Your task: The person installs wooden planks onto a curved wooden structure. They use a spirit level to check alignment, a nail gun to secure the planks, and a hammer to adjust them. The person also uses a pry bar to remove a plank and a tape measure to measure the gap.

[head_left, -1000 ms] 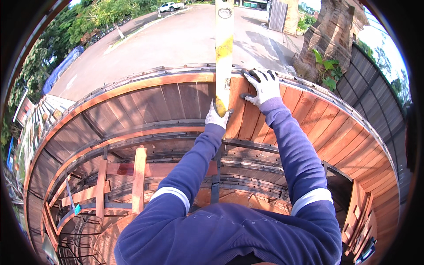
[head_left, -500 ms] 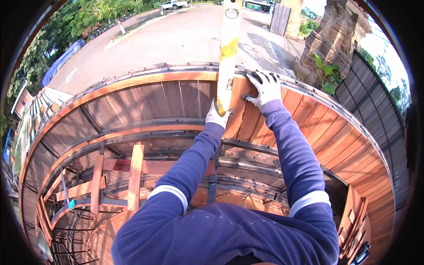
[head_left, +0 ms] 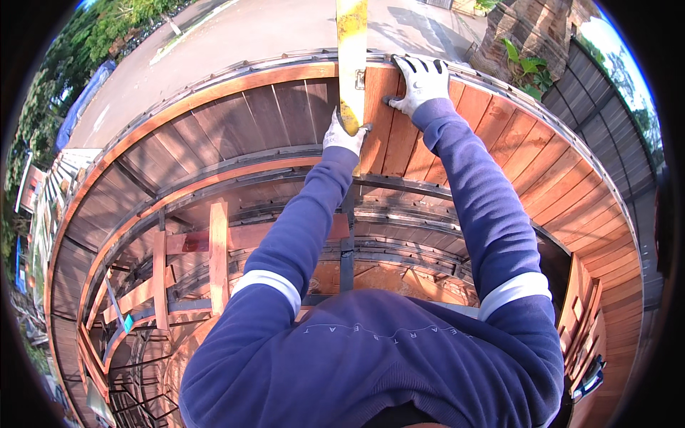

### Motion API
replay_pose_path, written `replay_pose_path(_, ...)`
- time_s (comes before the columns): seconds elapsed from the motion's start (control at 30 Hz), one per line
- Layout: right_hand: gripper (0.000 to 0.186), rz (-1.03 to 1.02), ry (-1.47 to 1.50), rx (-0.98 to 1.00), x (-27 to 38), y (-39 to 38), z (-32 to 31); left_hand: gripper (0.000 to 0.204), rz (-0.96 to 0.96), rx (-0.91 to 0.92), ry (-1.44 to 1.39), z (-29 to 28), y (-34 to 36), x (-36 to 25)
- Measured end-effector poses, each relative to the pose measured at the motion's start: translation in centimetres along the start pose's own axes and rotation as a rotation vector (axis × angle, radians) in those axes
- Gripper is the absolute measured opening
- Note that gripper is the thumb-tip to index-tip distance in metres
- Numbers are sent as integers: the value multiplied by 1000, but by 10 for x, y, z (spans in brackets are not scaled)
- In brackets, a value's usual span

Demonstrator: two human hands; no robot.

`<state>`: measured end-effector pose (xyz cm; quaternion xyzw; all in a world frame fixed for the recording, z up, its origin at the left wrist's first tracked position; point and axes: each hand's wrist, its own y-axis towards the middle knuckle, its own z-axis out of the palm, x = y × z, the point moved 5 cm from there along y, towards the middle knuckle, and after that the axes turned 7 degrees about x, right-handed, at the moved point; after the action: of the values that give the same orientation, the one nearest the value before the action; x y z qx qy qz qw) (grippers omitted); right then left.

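Note:
My left hand (head_left: 341, 135), in a white work glove with dark fingertips, is closed round the lower end of a long spirit level (head_left: 352, 64). The worn yellow and white level stands upright against the inner face of the curved wall. Just right of it is a reddish wooden plank (head_left: 378, 132), the first of a row of similar boards. My right hand (head_left: 422, 82), gloved too, grips the wall's top edge: its fingers spread over the rim and its thumb rests on the plank's face. The level's top end runs out of view.
Grey weathered boards (head_left: 235, 125) line the wall on the left. Below run dark curved metal rails (head_left: 407, 187) and crossed timber pieces (head_left: 219, 250). Loose boards (head_left: 581, 314) lean at the lower right. Beyond the rim are pavement (head_left: 264, 36) and a thick tree trunk (head_left: 510, 36).
The view has tipped downward, so the wall and both hands sit higher in the picture. My left hand stays on the level and my right hand stays at the rim.

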<state>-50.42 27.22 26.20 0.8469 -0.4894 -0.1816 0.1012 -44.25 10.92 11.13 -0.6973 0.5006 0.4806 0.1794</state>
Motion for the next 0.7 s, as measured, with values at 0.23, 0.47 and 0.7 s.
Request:
replay_pose_path(0.23, 96, 60, 6, 53, -3, 3, 4, 79, 3, 32, 87, -2, 6, -6)
replay_pose_path(0.47, 102, 59, 34, 61, 10, 6, -6, 71, -14, -102, 93, -39, -3, 1)
replay_pose_path(0.7, 108, 13, 29, -148, -13, 3, 11, 82, 278, -270, -236, -175, -105, -15)
